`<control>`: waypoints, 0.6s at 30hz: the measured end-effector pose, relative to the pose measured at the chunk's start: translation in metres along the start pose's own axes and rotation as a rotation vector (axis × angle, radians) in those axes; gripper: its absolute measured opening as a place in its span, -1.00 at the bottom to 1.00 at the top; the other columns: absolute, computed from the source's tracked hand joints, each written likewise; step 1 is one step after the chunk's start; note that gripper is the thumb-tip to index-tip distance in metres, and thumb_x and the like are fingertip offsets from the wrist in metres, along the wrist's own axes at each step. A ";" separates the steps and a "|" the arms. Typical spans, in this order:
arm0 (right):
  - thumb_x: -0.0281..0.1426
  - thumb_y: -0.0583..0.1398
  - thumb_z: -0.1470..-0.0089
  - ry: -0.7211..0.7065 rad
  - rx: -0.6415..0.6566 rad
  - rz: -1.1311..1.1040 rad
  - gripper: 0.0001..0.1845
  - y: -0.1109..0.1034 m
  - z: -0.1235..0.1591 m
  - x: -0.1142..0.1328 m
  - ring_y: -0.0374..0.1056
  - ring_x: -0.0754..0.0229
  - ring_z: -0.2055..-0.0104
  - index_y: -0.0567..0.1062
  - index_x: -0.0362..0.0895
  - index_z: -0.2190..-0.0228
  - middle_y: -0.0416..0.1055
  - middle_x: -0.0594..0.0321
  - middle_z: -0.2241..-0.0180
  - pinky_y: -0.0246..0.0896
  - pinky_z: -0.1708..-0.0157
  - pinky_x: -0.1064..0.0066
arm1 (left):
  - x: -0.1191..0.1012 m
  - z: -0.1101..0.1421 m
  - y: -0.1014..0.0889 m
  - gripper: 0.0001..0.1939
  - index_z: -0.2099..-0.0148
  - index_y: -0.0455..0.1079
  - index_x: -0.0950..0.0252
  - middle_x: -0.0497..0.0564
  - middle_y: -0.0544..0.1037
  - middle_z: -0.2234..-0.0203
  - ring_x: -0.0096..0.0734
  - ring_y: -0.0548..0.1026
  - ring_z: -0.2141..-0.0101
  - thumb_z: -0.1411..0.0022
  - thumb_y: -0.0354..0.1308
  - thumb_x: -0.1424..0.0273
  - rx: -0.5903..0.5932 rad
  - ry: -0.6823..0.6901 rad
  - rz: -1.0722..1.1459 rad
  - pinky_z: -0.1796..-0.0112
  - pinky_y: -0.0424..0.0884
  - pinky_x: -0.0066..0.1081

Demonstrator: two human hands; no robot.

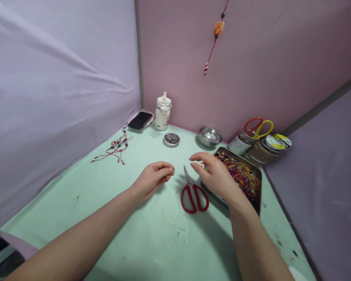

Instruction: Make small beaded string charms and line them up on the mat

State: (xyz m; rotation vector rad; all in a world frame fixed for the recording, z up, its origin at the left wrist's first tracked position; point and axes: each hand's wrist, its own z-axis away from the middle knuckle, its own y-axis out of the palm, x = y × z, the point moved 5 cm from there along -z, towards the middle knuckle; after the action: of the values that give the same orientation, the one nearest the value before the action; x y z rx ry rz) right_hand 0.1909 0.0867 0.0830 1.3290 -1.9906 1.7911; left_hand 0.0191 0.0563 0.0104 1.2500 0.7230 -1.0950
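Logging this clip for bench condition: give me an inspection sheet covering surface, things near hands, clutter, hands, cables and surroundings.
Surface: green tabletop, small dark marks.
Things near hands: tiny pale item, too small to identify; red-handled scissors; tray of tangled threads.
Clutter: phone, bottle, round dish, metal bowl, beaded cords, containers.
Hands: left hand pinches the tiny item; right hand open near the tray.
Cables: nothing seen.
Surroundings: pink wall, lilac walls, hanging beaded string.

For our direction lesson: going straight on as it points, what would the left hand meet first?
Probably the scissors, or, if the left hand passes above them, the right hand. Height unclear.
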 end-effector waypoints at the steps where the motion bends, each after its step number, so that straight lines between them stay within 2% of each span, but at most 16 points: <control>1: -0.34 0.11 -0.14 0.004 0.038 -0.055 -0.83 0.009 -0.001 0.002 0.34 0.14 0.10 0.48 -0.08 0.26 0.46 0.17 0.18 0.16 0.05 0.27 | 0.000 0.001 0.001 -0.85 0.32 0.46 0.34 -0.05 0.47 0.44 -0.63 0.31 0.49 -0.04 0.28 0.37 0.004 0.004 -0.014 0.39 0.23 -0.54; 4: -0.37 0.10 -0.15 0.034 0.141 -0.178 -0.82 0.032 -0.003 0.004 0.37 0.17 0.16 0.51 -0.09 0.30 0.49 0.20 0.23 0.18 0.09 0.31 | -0.003 0.003 0.003 -0.84 0.31 0.46 0.32 -0.05 0.48 0.44 -0.60 0.33 0.47 -0.03 0.28 0.37 0.013 0.015 -0.047 0.35 0.25 -0.50; 8: -0.37 0.09 -0.15 0.074 0.241 -0.281 -0.80 0.047 -0.001 0.001 0.36 0.19 0.19 0.51 -0.10 0.30 0.50 0.22 0.25 0.18 0.14 0.34 | -0.008 0.004 0.003 -0.83 0.31 0.47 0.31 -0.05 0.49 0.44 -0.56 0.35 0.44 0.01 0.29 0.38 -0.009 0.020 -0.075 0.31 0.27 -0.47; 14: -0.29 0.09 -0.14 0.130 0.308 -0.354 -0.78 0.051 0.000 -0.005 0.29 0.26 0.38 0.46 -0.13 0.40 0.44 0.29 0.42 0.14 0.36 0.43 | -0.007 0.002 -0.003 -0.82 0.30 0.48 0.31 -0.04 0.48 0.44 -0.52 0.37 0.40 0.02 0.29 0.39 -0.038 0.030 -0.130 0.28 0.29 -0.45; 18: -0.33 0.09 -0.13 0.150 0.295 -0.354 -0.81 0.050 -0.001 -0.007 0.30 0.26 0.39 0.47 -0.13 0.38 0.44 0.29 0.44 0.14 0.35 0.42 | -0.001 0.000 -0.005 -0.75 0.21 0.50 0.31 0.02 0.53 0.32 -0.49 0.41 0.33 0.01 0.30 0.39 -0.001 -0.032 -0.086 0.21 0.31 -0.42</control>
State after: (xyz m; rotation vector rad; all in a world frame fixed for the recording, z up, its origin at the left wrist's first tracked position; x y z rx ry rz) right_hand 0.1604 0.0856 0.0425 1.4637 -1.3525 1.9865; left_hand 0.0140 0.0566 0.0090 1.2067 0.7582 -1.1820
